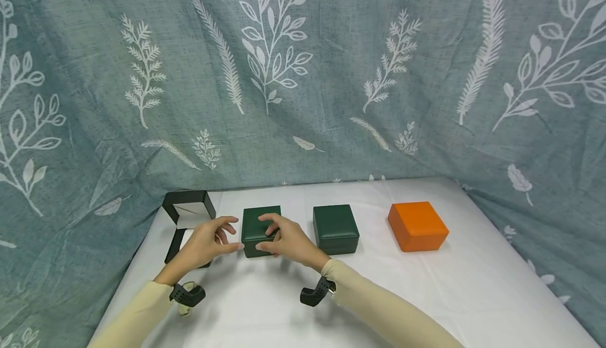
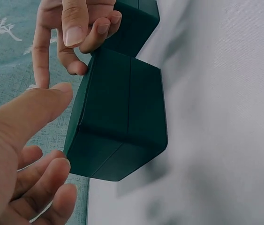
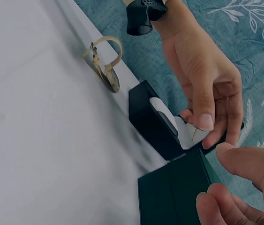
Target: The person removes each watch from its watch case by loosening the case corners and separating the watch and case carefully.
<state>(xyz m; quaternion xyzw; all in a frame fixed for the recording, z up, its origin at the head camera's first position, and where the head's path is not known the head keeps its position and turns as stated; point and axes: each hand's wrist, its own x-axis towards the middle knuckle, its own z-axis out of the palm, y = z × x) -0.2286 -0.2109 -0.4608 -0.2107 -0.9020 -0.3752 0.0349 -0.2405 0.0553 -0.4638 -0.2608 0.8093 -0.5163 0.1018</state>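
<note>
Nearest both hands is a closed dark green box [image 1: 253, 228] with a padded lid. My right hand [image 1: 291, 240] hovers at that lid's right side, thumb and fingers curved apart, overlapping it in the head view. Left of it, my left hand [image 1: 208, 242] has its thumb and fingers spread in a loose curve, holding nothing. Behind the left hand stands a black box [image 1: 188, 196] with its lid raised, showing a white lining; the hand partly hides it. A white cushion [image 3: 162, 110] sits inside it in the right wrist view. The right hand holds nothing either.
A second closed green box [image 1: 336, 228] stands to the right, and an orange box [image 1: 418, 226] farther right. A watch with a beige strap [image 3: 114, 49] lies near the left forearm. A white cloth [image 1: 379, 290] covers the table; a patterned teal curtain [image 1: 322, 90] hangs behind.
</note>
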